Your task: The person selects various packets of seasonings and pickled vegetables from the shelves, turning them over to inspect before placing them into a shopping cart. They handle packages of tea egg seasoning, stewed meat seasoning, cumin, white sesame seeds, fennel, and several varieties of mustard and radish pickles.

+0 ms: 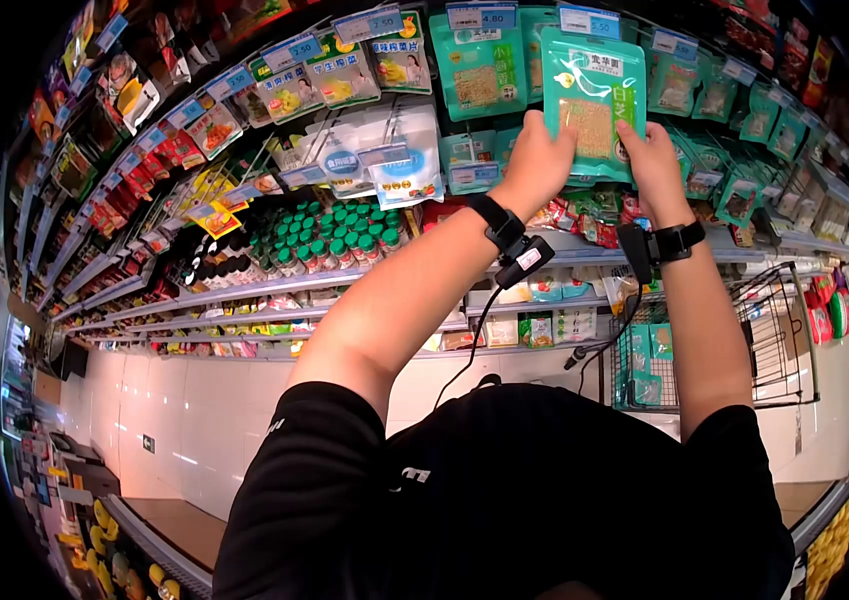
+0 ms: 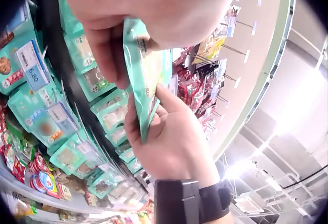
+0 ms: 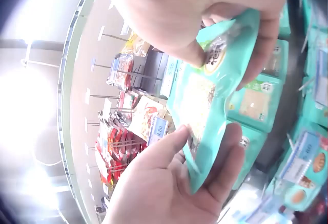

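Observation:
Both hands hold a teal pouch of white sesame seeds upright in front of the hanging rack. My left hand grips its left edge, with the thumb over the front. The right hand pinches the opposite edge, thumb on the clear window. In the left wrist view the pouch is seen from the side, fingers behind it. Pale seeds show through the window of the pouch in the right wrist view. Just left of it hangs another teal pouch with a brown window.
Teal packets hang on hooks at right, under price tags. White bags and green-capped jars fill the shelves at left. A wire shopping cart with teal packets stands by the right arm.

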A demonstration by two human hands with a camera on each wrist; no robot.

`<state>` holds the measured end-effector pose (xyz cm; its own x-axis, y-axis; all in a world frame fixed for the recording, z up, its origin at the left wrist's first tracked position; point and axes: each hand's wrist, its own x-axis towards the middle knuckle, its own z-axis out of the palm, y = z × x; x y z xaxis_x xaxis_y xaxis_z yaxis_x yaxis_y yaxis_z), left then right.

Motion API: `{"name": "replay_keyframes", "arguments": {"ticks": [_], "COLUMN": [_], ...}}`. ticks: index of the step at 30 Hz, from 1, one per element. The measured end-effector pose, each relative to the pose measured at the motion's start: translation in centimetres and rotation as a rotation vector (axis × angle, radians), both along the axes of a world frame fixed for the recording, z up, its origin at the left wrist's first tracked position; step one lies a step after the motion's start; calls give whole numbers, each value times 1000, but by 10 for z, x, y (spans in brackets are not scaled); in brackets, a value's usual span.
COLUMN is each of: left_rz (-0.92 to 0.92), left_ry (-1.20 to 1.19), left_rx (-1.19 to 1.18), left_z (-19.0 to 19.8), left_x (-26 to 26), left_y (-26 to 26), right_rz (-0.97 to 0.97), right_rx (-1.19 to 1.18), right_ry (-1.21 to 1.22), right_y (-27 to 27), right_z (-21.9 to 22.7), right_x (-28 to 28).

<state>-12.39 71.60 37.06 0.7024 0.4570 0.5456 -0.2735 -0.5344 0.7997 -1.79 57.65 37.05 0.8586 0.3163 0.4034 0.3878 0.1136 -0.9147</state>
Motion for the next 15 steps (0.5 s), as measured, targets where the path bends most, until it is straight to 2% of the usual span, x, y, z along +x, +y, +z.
{"name": "replay_keyframes", "arguments": {"ticks": [3,7,8,13,15], "left_rz": [-36,-173,-174,-325,-296], "left_ry": [8,13,43,61,71], "left_rx": [39,-54,-47,-104,86], "left_z": [-2,-16,-19,-43,-55], "left_x": [-16,-27,-28,-7,8], "left_y": [-17,-43,-49,-69,-75], "right_rz": [-92,-38,-97,-212,-157], "right_rx": [-30,134,127,83,291], "right_ry": [47,184,162,173,335], "right_y": [-21,-53,-58,-112,-130], "right_z": [-7,-22,-26,-53,-51], "right_x": [-26,-53,-57,-59,-76]}}
